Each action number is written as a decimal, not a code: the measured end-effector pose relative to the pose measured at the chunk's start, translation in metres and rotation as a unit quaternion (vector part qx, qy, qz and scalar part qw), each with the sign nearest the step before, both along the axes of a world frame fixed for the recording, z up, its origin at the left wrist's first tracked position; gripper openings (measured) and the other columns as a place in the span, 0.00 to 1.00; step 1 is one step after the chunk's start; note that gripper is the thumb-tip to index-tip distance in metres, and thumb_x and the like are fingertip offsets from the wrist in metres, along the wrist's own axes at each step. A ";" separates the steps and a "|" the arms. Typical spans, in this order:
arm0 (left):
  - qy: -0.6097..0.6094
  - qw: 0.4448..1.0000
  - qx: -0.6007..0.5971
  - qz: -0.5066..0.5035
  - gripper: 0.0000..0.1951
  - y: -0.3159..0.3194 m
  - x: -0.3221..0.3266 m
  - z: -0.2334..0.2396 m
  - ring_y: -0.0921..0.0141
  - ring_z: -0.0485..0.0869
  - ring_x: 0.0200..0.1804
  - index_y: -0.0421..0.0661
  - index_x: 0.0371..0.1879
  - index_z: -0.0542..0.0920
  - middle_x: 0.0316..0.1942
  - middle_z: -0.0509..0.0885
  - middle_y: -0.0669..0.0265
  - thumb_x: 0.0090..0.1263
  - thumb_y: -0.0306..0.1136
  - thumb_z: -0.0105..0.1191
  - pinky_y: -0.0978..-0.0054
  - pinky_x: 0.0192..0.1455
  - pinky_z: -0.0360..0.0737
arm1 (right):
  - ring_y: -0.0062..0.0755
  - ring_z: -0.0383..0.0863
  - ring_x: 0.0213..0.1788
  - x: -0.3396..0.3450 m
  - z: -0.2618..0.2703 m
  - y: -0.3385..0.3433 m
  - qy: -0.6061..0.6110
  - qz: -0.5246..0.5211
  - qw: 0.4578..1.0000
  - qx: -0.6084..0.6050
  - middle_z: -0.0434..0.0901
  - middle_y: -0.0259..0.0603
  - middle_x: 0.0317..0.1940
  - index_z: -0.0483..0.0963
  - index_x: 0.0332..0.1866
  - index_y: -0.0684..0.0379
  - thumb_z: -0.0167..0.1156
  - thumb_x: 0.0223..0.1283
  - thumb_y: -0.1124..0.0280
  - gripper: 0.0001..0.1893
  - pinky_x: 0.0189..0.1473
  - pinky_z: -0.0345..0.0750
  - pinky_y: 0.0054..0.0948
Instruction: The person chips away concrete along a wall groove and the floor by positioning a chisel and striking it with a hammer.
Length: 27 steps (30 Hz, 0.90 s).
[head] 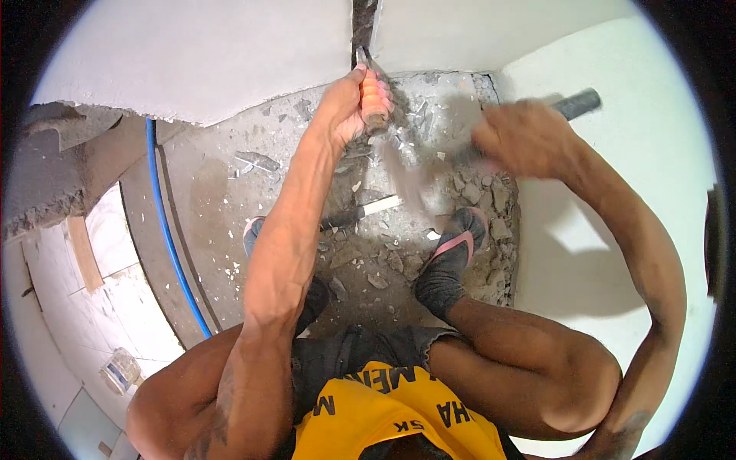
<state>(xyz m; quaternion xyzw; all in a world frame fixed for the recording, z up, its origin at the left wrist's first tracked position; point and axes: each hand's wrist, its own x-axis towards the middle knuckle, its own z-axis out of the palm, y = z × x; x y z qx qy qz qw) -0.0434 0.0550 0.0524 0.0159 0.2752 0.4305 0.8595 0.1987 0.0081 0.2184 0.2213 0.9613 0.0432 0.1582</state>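
My left hand (344, 106) grips a chisel by its ribbed orange hand guard (374, 98). The chisel's metal tip points into a dark vertical groove (362, 26) cut in the white wall (230, 52). To the right, my right hand (526, 141) is closed around the dark handle of a hammer (578, 103). Motion blurs the hammer's head, which is below the chisel's butt end and apart from it. Between my feet, a bar-shaped object with a black part and a whitish part (379, 206) lies on the rough concrete floor (221, 190).
Broken rubble (500, 210) lines the foot of the right wall (581, 230). Chips and dust lie around my sandalled feet. A blue hose or pipe (164, 215) runs along the left. Beyond it are pale tiles (138, 305), a wood strip (85, 253) and a small container (121, 371).
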 end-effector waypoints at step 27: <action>0.068 0.995 0.044 0.050 0.09 -0.016 0.017 0.007 0.70 0.71 0.30 0.43 0.47 0.66 0.33 0.72 0.61 0.80 0.36 0.39 0.71 0.31 0.75 | 0.43 0.83 0.30 0.003 0.000 -0.024 0.069 -0.007 0.996 -0.054 0.76 0.41 0.26 0.70 0.38 0.58 0.59 0.58 0.48 0.21 0.32 0.79 0.39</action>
